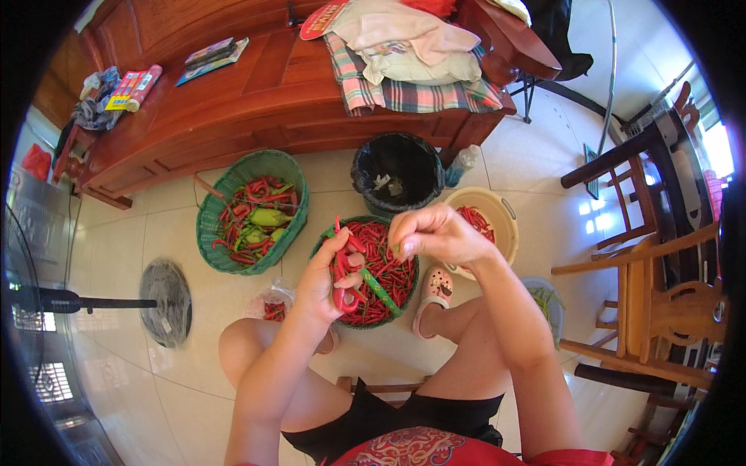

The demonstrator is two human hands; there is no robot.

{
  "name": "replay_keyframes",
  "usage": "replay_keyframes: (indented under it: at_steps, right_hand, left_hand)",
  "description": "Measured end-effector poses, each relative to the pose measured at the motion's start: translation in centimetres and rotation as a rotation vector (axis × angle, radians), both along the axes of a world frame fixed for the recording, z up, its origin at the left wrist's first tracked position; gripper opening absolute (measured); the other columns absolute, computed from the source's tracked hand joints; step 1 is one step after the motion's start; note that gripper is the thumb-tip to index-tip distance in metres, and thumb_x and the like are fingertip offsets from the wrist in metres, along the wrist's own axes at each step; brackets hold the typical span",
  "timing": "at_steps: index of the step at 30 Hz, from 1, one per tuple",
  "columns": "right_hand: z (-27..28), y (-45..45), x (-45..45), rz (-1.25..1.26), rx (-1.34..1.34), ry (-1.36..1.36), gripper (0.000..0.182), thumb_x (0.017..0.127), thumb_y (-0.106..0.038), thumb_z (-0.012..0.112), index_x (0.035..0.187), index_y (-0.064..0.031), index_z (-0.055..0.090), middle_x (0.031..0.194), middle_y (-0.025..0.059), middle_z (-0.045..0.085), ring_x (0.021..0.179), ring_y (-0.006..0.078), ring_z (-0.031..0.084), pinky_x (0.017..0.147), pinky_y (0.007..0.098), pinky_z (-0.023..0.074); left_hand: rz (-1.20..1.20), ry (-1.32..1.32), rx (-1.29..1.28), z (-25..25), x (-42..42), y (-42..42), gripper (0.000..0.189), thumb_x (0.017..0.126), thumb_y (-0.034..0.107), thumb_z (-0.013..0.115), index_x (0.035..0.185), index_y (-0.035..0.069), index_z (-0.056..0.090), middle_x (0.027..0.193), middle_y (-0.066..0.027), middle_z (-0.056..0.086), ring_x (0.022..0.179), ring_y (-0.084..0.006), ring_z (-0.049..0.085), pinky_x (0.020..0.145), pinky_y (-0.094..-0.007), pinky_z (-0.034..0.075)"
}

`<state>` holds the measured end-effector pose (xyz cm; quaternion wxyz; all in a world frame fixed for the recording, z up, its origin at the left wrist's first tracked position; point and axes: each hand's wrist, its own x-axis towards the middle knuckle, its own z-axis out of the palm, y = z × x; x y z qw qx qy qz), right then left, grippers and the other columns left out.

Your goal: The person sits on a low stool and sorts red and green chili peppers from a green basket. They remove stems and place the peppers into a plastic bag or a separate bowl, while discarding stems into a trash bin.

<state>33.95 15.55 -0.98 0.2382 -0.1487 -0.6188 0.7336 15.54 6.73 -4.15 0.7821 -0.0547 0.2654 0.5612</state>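
Observation:
Several red chili peppers (344,265) are gathered in my left hand (320,274), one with its tip pointing up past the thumb. My right hand (443,233) is raised to the right of it, thumb and fingertips pinched together on a small green bit (397,249), which looks like a pepper stem. Below both hands stands a round green basket (315,249) filled with small red chilies (387,265). Its green patterned strap handle (379,291) passes close to my left fingers. The lower ends of some held chilies are partly hidden by my palm.
A green woven basket (207,242) with red peppers and larger green vegetables stands left. Behind are a black-lined bin (373,201) and a wooden bench (233,116). A cream basin (506,233) holds red chilies. Wooden chairs (635,291) stand right, a fan base (165,303) left.

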Motion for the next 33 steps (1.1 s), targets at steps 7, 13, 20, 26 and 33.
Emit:
replay_keyframes:
  at_steps: [7, 13, 20, 26, 33]
  right_hand:
    - [-3.9, 3.8, -0.5, -0.809, 1.1, -0.645, 0.022, 0.081, -0.019, 0.056, 0.092, -0.0001, 0.061, 0.075, 0.0113, 0.06, 0.07, 0.0118, 0.055, 0.062, 0.0287, 0.0448]
    - [-1.3, -2.3, -2.9, -0.275, -0.151, -0.297, 0.025, 0.081, -0.022, 0.059, 0.095, -0.0019, 0.062, 0.071, 0.0007, 0.061, 0.061, 0.0052, 0.053, 0.05, 0.0207, 0.0416]
    - [-1.5, 2.4, 3.9, -0.483, 0.782, -1.319, 0.028, 0.07, -0.025, 0.065, 0.085, -0.0019, 0.065, 0.077, 0.013, 0.063, 0.072, 0.0245, 0.06, 0.062, 0.035, 0.0475]
    - [-1.3, -0.9, 0.6, -0.269, 0.558, -0.392, 0.027, 0.071, -0.023, 0.067, 0.089, -0.0035, 0.064, 0.078, 0.0127, 0.057, 0.069, 0.0221, 0.055, 0.062, 0.0314, 0.044]
    - [-1.4, -3.6, -3.3, -0.517, -0.162, -0.109, 0.017, 0.079, -0.014, 0.062, 0.085, 0.0016, 0.062, 0.075, 0.0042, 0.06, 0.064, 0.0081, 0.053, 0.057, 0.0202, 0.0423]
  left_hand:
    - [-0.004, 0.031, -0.002, -0.2, 0.3, -0.1, 0.008, 0.082, 0.017, 0.056, 0.087, 0.012, 0.051, 0.074, -0.0018, 0.05, 0.061, -0.0088, 0.046, 0.031, -0.0145, 0.031]
    - [0.001, 0.179, -0.019, 0.1, 1.2, 0.1, 0.011, 0.082, 0.018, 0.057, 0.084, 0.008, 0.053, 0.072, -0.0011, 0.053, 0.055, -0.0078, 0.048, 0.033, -0.0167, 0.031]
    - [0.01, 0.192, -0.049, -0.8, 1.1, -0.1, 0.011, 0.081, 0.018, 0.058, 0.085, 0.009, 0.053, 0.073, -0.0007, 0.054, 0.055, -0.0081, 0.048, 0.034, -0.0181, 0.032]
    - [0.007, 0.142, -0.097, -1.5, 1.6, 0.3, 0.012, 0.083, 0.018, 0.055, 0.088, 0.008, 0.052, 0.072, -0.001, 0.054, 0.057, -0.0089, 0.05, 0.033, -0.0158, 0.034]
    - [0.033, 0.124, -0.095, -1.0, 1.7, 0.3, 0.011, 0.083, 0.017, 0.054, 0.086, 0.006, 0.052, 0.072, -0.0016, 0.054, 0.055, -0.0084, 0.05, 0.033, -0.0157, 0.033]
